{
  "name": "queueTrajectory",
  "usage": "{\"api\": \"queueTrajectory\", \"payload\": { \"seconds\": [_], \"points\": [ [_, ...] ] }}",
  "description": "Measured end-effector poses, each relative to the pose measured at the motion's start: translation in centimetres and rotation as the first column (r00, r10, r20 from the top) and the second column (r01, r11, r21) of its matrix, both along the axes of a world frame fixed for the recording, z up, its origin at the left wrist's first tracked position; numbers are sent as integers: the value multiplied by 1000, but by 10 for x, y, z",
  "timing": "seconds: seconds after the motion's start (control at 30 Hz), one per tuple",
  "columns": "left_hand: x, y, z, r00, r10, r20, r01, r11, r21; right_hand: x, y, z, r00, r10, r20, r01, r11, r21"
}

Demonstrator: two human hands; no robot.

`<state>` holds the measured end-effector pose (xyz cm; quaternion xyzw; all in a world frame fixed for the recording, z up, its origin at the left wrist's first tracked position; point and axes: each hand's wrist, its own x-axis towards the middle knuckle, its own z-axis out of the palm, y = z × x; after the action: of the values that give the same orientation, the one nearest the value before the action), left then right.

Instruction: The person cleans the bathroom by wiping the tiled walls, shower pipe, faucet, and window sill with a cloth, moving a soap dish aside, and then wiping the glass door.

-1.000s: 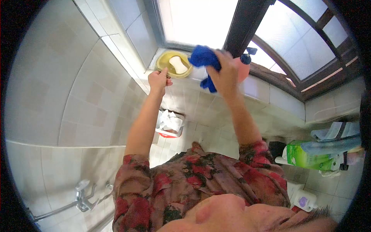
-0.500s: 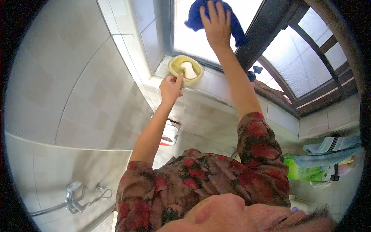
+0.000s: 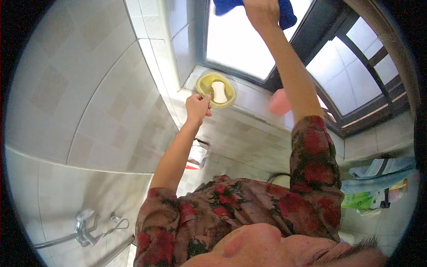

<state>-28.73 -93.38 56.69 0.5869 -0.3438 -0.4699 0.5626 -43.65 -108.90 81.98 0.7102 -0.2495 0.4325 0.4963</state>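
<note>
My left hand (image 3: 198, 107) is closed at the near left rim of a yellow soap dish (image 3: 205, 83), thumb and fingers pinched together at its edge. A white bar of soap (image 3: 219, 92) lies in the dish on the tiled sill. Up at the top edge of the view, my right hand (image 3: 263, 11) is over a blue cloth (image 3: 288, 17) against the bright window pane (image 3: 240, 44). Its fingers are cut off by the frame, so their pose is hidden.
A pink bottle (image 3: 280, 102) stands on the sill, partly behind my right forearm. Below is a bin (image 3: 197, 153) with white contents. Towels (image 3: 378, 173) and a green package (image 3: 357, 200) are at the right. A shower tap (image 3: 84, 228) is on the lower left wall.
My right hand has moved from above the sill up onto the window pane with the blue cloth, then higher to the frame's top edge. My left hand remains at the soap dish.
</note>
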Motion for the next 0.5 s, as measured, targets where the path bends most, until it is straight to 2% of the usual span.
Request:
{"api": "queueTrajectory", "payload": {
  "seconds": [0.03, 0.07, 0.1, 0.13, 0.17, 0.2, 0.27, 0.3, 0.37, 0.43, 0.47, 0.5],
  "points": [
    [0, 2, 1, 999, 5, -34, -6, 1000, -9, 15, -14, -2, 996, 41, 85, -37, 998, -49],
    [0, 6, 0, 997, 13, -70, -14, 1000, -16, 30, -21, -17, 991, 70, 117, -91, 980, 178],
    [1, 10, 0, 997, 21, -72, -22, 1000, -14, 45, -26, -40, 984, 91, 155, -146, 908, 393],
    [3, 15, 1, 998, 23, -64, -23, 1000, 3, 55, -24, -71, 969, -168, -182, 184, 980, 78],
    [5, 20, 2, 998, 25, -56, -24, 1000, 18, 64, -27, -110, 986, 41, -160, -19, 990, 139],
    [10, 25, 5, 998, 32, -49, -32, 999, 16, 68, -34, -133, 988, 133, -77, -115, 974, 195],
    [16, 37, 7, 998, 62, -5, -62, 996, 61, 76, -34, -141, 953, 300, 50, -303, 918, 255],
    [16, 45, 2, 998, 64, -10, -63, 995, 78, 76, -26, -139, 924, 369, 97, -381, 884, 272],
    [23, 46, 4, 998, 22, 65, -25, 999, 47, 78, -20, -108, 933, 358, 36, -354, 899, 258],
    [23, 56, 12, 996, 37, 80, -43, 997, 64, 83, 11, -58, 856, 426, 291, -500, 827, 258],
    [25, 59, 8, 997, 39, 64, -44, 996, 72, 86, 7, -44, 855, 366, 367, -503, 757, 417],
    [27, 63, 4, 998, 38, 49, -43, 996, 84, 94, 21, -19, 764, 491, 419, -597, 784, 170]
  ]
}}
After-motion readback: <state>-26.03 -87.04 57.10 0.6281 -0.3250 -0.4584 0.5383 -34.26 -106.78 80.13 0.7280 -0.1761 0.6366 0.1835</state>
